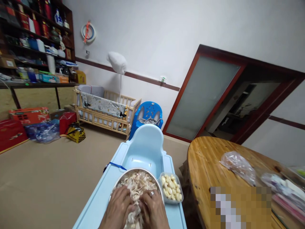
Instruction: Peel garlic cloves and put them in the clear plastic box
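A round metal bowl (159, 187) full of dry garlic skins (137, 184) sits on the light blue tray of a child's high chair (95, 208). Both hands are over the near part of the bowl, close together. My left hand (118, 205) has its fingers curled down into the skins, with the tips hidden. Opposite it, my right hand (153, 206), with a ring on one finger, is curled inward too. Pale skins show between the two hands; what the fingertips pinch is hidden. Right of the bowl, a clear plastic box (182, 196) holds several peeled garlic cloves (171, 187).
A wooden table (202, 159) with a plastic bag (238, 165) stands at the right. Beyond the high chair are a blue plastic chair (149, 111) and a wooden crib (102, 122). Boxes and bags (43, 130) lie on the floor at left, below loaded shelves.
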Tool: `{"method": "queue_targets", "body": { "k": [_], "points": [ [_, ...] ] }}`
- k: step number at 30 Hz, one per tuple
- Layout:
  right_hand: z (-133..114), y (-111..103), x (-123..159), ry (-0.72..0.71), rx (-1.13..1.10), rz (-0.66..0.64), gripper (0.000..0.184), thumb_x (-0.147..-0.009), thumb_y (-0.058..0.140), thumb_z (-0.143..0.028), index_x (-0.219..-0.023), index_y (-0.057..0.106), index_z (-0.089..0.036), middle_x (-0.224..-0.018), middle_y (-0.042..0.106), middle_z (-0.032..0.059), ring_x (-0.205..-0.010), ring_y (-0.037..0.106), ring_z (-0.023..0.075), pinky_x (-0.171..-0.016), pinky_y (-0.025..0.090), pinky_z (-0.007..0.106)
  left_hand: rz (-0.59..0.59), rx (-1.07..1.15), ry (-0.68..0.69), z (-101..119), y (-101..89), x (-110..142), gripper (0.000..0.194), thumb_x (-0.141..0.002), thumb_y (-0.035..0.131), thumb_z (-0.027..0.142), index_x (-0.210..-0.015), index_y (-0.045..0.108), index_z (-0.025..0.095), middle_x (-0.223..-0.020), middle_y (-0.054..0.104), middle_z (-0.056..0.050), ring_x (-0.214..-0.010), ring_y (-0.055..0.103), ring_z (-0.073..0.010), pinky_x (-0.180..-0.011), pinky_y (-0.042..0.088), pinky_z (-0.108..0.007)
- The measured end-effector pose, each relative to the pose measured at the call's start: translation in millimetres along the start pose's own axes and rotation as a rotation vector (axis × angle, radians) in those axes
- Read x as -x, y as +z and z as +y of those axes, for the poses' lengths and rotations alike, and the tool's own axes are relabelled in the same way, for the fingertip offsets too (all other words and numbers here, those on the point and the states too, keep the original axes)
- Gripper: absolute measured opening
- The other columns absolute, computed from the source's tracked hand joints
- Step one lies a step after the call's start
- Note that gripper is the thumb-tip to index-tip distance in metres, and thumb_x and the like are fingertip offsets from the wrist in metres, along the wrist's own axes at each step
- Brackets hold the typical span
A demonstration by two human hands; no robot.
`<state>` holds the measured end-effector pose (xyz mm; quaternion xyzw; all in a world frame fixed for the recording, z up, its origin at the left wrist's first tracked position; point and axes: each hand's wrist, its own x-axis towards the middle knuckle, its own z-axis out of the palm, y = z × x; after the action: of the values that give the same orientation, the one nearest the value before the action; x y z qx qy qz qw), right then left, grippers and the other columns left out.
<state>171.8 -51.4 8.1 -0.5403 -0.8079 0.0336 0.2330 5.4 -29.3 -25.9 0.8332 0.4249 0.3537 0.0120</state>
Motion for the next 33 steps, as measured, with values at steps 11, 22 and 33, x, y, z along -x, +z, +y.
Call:
{"method": "queue_targets", "body": {
  "k": [11, 22, 33],
  "points": [
    [22, 20, 5, 0.160, -0.050, 0.154, 0.013, -0.081, 0.051, -0.017, -0.092, 0.055, -0.022, -0.080, 0.065, 0.0033, -0.073, 0.062, 0.0214, -0.068, 0.048, 0.032, -0.041, 0.098, -0.018, 1, -9.3, -3, 0.014, -0.075, 0.058, 0.007, -0.067, 0.060, 0.018, -0.075, 0.064, -0.004, -0.081, 0.060, -0.0238, -0.074, 0.047, -0.039],
    [17, 16, 1, 0.157, -0.200, 0.112, 0.029, -0.073, 0.047, -0.005, -0.092, 0.061, -0.022, -0.081, 0.067, 0.0032, -0.076, 0.062, 0.0188, -0.070, 0.047, 0.027, 0.016, 0.088, -0.019, 5, -4.7, -12, 0.025, -0.074, 0.057, 0.008, -0.096, 0.061, 0.018, -0.095, 0.066, -0.009, -0.094, 0.058, -0.0282, -0.080, 0.046, -0.044],
    [17, 8, 6, 0.078, -0.274, 0.072, 0.023, -0.067, 0.046, 0.000, -0.075, 0.050, -0.021, -0.068, 0.059, -0.0019, -0.063, 0.058, 0.0145, -0.059, 0.043, 0.021, -0.071, 0.098, 0.050, 16, 2.1, -17, 0.011, -0.074, 0.059, 0.008, -0.075, 0.059, 0.020, -0.076, 0.064, -0.002, -0.077, 0.059, -0.0217, -0.082, 0.041, -0.044]
  ]
}}
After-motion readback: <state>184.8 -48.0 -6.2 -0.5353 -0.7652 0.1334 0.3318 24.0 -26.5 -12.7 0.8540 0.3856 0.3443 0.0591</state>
